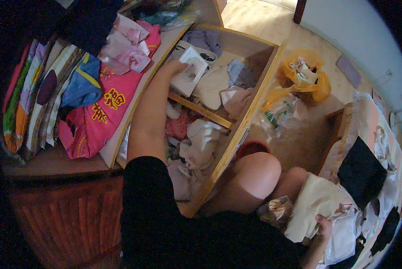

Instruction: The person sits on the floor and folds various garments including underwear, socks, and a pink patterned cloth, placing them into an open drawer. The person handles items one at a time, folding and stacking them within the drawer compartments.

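Observation:
My left hand (175, 69) reaches into the upper compartment of a wooden drawer (248, 134), its thumb on a flat white box (190, 72) with a round pattern; the other fingers are hidden. Beside the box lie folded beige cloth (212, 85), a grey-blue cloth (236, 72) and a pinkish cloth (238, 99). At the lower right, my right hand (323, 227) is on a folded cream cloth (312, 205), thumb on top, next to a white cloth or packet (342, 238). Whether it grips the cloth is unclear.
A wooden divider (201, 111) splits the drawer; crumpled cloths (201, 141) fill the lower part. Folded towels (46, 94) and a pink-red printed cloth (110, 111) lie left. An orange plastic bag (312, 84) stands on the floor. Bedding with a black cloth (362, 171) is at right.

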`<state>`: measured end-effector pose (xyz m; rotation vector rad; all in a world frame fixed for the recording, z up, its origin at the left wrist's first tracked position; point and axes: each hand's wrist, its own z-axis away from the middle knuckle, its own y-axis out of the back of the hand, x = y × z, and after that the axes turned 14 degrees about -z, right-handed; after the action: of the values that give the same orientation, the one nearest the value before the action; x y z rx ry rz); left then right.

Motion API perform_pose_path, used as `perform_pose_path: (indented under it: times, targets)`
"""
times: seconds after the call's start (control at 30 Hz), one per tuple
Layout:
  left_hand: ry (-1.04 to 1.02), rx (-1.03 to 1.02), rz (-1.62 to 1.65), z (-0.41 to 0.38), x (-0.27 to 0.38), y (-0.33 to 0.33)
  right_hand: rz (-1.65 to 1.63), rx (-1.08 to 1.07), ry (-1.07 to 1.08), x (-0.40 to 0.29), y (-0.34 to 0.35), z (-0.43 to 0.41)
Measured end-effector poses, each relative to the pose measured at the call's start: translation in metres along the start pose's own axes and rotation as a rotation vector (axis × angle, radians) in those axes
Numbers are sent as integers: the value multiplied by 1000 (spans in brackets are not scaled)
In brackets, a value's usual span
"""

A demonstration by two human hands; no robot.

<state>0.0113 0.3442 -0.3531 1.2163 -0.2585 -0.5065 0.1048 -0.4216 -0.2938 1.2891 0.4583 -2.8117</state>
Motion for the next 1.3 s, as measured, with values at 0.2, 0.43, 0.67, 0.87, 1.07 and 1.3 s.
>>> perform_pose_path:
  times: [0.2, 0.43, 0.67, 0.87, 1.07, 1.3]
  targets:
    - [226, -222, 475, -18, -55, -48, -31, -94, -35, 0, 5, -5]
    - [201, -433, 394, -43, -103, -65, 25, -172, -48, 13, 45, -36]
    - [84, -451, 473, -11, -63, -31, 41, -44, -28, 11, 34, -22]
    - [59, 105, 227, 37, -11, 10, 87, -119, -8, 9, 34, -23]
    - [-92, 166, -67, 149, 72, 108, 16, -78, 16, 8, 21, -14]
    - [-335, 573, -356, 226, 83, 176, 109, -36, 37, 7, 17, -8]
